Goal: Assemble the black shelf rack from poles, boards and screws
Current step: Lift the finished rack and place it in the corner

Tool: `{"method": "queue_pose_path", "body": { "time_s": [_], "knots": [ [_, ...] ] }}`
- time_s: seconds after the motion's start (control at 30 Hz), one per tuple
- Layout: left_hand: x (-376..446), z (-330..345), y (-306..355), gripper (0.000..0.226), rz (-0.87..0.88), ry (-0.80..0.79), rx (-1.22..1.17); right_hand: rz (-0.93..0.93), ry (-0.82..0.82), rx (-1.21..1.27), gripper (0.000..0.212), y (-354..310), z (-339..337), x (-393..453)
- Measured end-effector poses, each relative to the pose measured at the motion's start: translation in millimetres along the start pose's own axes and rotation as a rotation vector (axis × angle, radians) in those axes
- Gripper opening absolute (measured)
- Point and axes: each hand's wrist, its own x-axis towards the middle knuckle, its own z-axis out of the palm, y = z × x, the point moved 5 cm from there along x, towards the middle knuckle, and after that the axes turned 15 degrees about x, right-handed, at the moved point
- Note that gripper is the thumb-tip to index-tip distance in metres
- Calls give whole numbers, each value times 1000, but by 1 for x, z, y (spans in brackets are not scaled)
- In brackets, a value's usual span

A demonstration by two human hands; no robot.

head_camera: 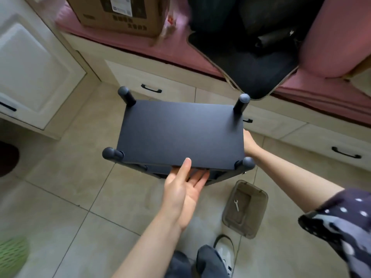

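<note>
Centre of frame: shelf rack [180, 133] over tiled floor [80, 193], seemingly lifted. Left hand [183, 189] pinches near board edge, thumb on top. Right hand [249, 143] at right edge, grip hidden, cannot tell. Risk: thin hold slips, rack tilts, drops onto bin [245, 209] lower right.

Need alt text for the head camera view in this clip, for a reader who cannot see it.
Seen from above, a person holds a black shelf rack over a tiled floor, the left hand gripping its near edge with the thumb on top and the right hand at its right side. Four round-capped poles rise at the corners. A plastic bin holding a small wrench sits on the floor nearby.
</note>
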Motion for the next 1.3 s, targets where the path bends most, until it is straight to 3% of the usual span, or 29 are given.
{"method": "queue_pose_path", "body": {
  "time_s": [0.07, 0.17, 0.23, 0.4, 0.47, 0.6, 0.77, 0.87, 1.1, 1.2, 1.3],
  "knots": [
    [-4, 3, -1, 39, -11, 53, -11, 50, -31, -61, 12, -9, -9, -11],
    [-7, 8, 6, 37, -54, 141, -3, 183, 33, 174, 37, -14, -29, -27],
    [-13, 12, 13, 34, -108, 182, 62, 317, 80, 377, 35, -18, -36, -48],
    [-35, 13, 41, 20, -247, 300, 357, 436, 79, 536, 25, -47, -46, -90],
    [-44, 12, 60, 25, -248, 317, 534, 456, 64, 520, 19, -57, -44, -101],
    [-49, 9, 117, 42, -96, 363, 903, 498, 88, 490, 25, -68, -41, -113],
    [-34, -1, 188, 15, 315, 455, 1361, 540, 125, 435, 33, -69, -36, -116],
    [-16, -12, 205, 24, 341, 465, 1495, 545, 119, 374, 35, -68, -31, -115],
    [18, -41, 208, 55, 45, 407, 1362, 592, 105, 366, 46, -66, -17, -117],
    [26, -54, 197, 62, -138, 287, 1281, 596, 98, 413, 48, -65, -14, -122],
    [26, -62, 185, 64, -174, 197, 1222, 570, 102, 482, 49, -64, -12, -126]
  ]
}}
